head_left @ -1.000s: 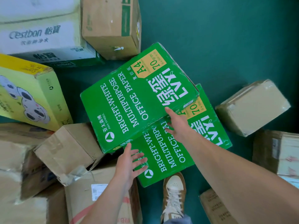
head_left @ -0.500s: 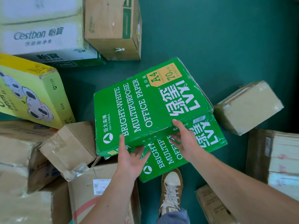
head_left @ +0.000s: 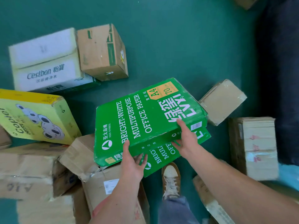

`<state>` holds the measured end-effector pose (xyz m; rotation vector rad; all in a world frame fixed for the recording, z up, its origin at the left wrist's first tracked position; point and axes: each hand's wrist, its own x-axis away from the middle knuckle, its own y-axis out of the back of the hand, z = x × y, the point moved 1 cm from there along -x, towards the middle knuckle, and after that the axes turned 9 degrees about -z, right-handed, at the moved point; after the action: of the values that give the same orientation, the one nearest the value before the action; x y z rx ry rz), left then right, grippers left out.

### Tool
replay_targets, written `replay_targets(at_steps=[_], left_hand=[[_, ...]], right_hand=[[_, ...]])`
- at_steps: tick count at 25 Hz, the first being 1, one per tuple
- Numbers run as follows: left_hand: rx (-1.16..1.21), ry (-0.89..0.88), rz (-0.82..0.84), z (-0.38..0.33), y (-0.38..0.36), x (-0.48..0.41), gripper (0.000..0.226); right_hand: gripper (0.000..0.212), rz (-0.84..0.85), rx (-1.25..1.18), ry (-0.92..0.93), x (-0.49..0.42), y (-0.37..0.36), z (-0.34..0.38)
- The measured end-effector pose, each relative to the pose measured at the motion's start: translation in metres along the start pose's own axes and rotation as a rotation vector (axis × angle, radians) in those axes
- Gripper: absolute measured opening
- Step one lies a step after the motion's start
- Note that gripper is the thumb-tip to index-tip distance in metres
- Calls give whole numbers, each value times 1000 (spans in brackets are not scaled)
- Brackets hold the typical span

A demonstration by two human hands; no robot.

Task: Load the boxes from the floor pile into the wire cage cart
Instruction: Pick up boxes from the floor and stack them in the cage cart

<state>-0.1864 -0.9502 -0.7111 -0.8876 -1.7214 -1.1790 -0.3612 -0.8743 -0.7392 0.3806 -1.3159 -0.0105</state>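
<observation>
Green office-paper box, gripped along its near edge by left hand (7 o'clock) and right hand (4 o'clock); not yet loaded, floor pile apparently large, cart unseen.

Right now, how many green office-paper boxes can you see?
2. The top box is gripped at its near edge by the left hand and right hand. The second box lies right beneath it, mostly covered. Others could be hidden in the pile.
</observation>
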Motion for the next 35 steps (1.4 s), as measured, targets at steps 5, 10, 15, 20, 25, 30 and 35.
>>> replay_targets(at_steps=[5, 10, 15, 20, 25, 30, 35], left_hand=[[-29, -80, 56, -19, 26, 80, 72], [-101, -147, 166, -24, 58, 178, 56], [-264, -219, 285, -8, 121, 256, 55], [-422, -266, 416, 10, 214, 344, 47], [-628, -350, 563, 52, 289, 429, 38], [-945, -439, 606, 132, 348, 461, 56], [-1268, -418, 597, 245, 416, 462, 57]], right_hand=[[111, 8, -119, 16, 79, 47, 16], [62, 44, -272, -2, 172, 108, -11], [54, 47, -472, 66, 264, 175, -65], [44, 68, -625, 155, 375, 256, -116], [40, 13, -841, 220, 461, 351, -176], [31, -63, -1044, 118, 492, 446, -262], [45, -193, -1221, -22, 491, 545, -373]])
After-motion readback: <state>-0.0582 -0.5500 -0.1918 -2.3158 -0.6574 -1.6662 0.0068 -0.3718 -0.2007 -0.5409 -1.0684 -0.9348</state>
